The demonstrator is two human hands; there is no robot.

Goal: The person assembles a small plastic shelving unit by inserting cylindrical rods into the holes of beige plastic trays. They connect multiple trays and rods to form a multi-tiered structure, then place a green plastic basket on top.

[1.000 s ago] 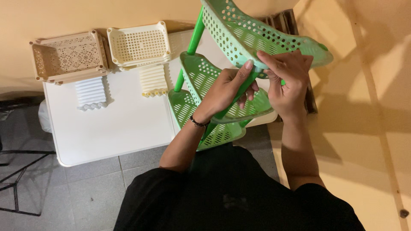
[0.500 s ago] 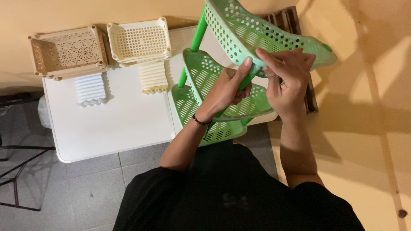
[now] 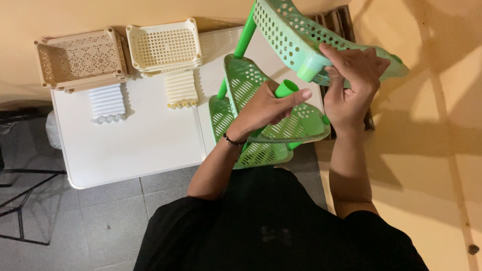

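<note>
Head view: left hand (image 3: pixel 266 108) grips green post (image 3: pixel 286 89) (right hand (image 3: pixel 351 85) lifts shelf (image 3: pixel 296 37)).

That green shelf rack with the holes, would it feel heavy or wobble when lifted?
Probably light: the top green tray is thin perforated plastic, tilted up by the right hand alone. Likely wobbly: the green post in the left hand sits out of its socket.
</note>
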